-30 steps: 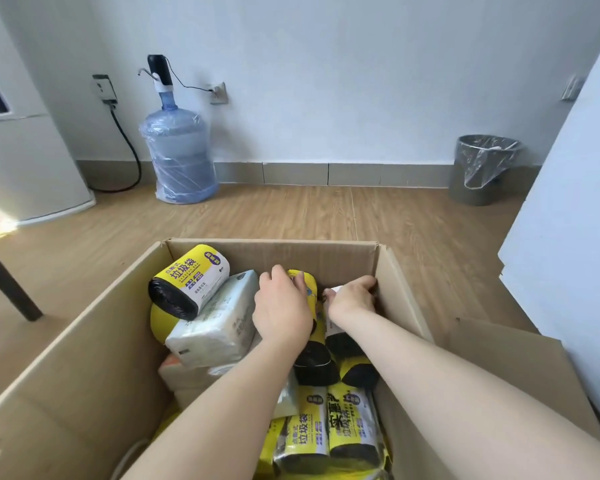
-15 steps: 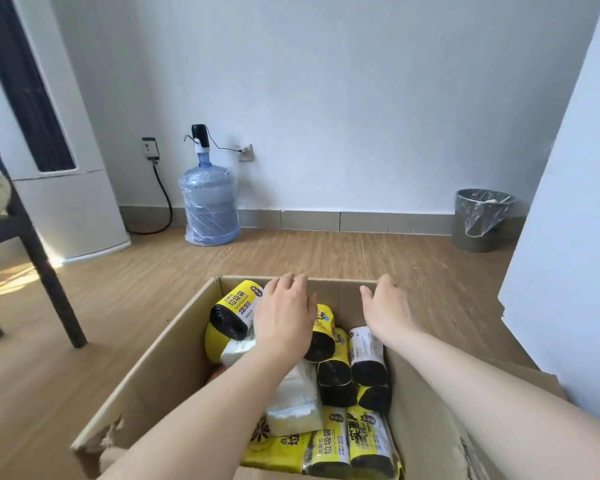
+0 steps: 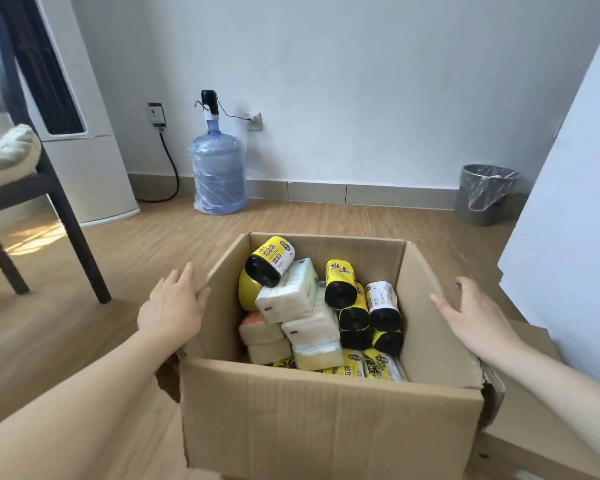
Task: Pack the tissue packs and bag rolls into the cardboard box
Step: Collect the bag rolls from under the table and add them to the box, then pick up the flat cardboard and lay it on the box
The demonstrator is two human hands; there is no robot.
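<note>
A dark wooden chair [image 3: 42,216] with a cream cushion stands at nine o'clock on the wood-plank floor [image 3: 136,258]. The person's left hand [image 3: 172,306], fingers spread and holding nothing, rests at the left wall of the open brown cardboard box [image 3: 326,420]; whether it touches the rim is unclear. A blue plastic water jug [image 3: 219,174] with a black pump stands at eleven o'clock by the wall. Inside the box at centre, white tissue packs [image 3: 288,296] are stacked toward the left, with yellow-and-black bag rolls [image 3: 340,284] lying on top and to the right. The right hand [image 3: 478,320], also spread and empty, hovers at the box's right wall. A grey lined wastebasket [image 3: 482,194] sits at two o'clock.
</note>
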